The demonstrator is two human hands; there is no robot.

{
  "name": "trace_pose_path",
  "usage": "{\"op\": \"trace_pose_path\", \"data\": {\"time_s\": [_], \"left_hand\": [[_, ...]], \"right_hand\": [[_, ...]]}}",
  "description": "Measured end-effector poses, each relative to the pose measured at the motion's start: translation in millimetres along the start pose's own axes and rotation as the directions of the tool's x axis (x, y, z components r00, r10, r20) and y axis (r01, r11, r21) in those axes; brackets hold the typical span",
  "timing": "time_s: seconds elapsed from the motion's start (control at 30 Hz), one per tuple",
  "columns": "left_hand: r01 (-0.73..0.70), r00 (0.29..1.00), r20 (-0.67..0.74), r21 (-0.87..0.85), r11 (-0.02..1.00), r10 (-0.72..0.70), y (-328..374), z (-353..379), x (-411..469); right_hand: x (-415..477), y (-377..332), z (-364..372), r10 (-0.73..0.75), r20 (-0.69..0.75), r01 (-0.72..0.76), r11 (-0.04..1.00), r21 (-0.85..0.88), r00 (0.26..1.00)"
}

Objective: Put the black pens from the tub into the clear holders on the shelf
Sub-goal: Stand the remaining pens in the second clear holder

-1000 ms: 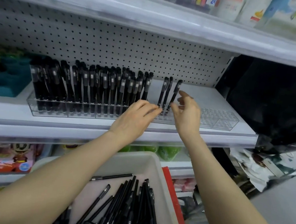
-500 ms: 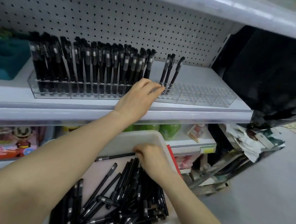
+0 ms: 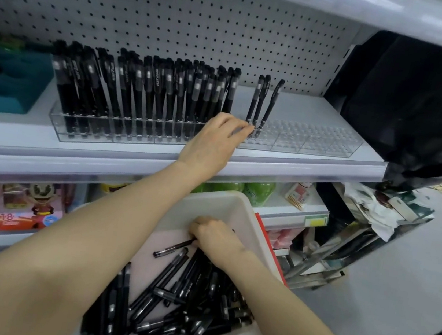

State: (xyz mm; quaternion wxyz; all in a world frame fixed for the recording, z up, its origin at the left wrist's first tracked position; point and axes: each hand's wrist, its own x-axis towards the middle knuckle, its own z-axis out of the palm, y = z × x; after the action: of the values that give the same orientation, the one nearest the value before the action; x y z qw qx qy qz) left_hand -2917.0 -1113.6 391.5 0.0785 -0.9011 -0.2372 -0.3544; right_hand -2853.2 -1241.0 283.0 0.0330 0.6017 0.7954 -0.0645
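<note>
Lower centre, right hand seems to pinch one pen in the tub; a loose grip could drop it. Left hand, fingers relaxed, rests on the clear holder

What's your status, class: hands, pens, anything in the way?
Left hand rests on the clear holder. Right hand in the tub, gripping a black pen. Empty slots right of three standing pens, unobstructed.
</note>
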Motion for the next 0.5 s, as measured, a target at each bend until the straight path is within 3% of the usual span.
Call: {"op": "trace_pose_path", "data": {"time_s": [0.1, 0.33, 0.5], "left_hand": [[0.005, 1.0, 0.016, -0.003, 1.0, -0.005, 2, -3, 0], [-0.011, 1.0, 0.013, -0.002, 1.0, 0.011, 2, -6, -1], [0.005, 0.999, 0.049, 0.01, 1.0, -0.006, 3, -6, -1]], "right_hand": [[-10, 7, -10, 0.009, -0.021, -0.008, 0.998, 0.057, 1.0], [-46, 25, -56, 0.083, -0.238, 0.023, 0.911, 0.413, 0.968], [-64, 41, -97, 0.34, -0.305, -0.025, 0.704, 0.71, 0.889]]}}
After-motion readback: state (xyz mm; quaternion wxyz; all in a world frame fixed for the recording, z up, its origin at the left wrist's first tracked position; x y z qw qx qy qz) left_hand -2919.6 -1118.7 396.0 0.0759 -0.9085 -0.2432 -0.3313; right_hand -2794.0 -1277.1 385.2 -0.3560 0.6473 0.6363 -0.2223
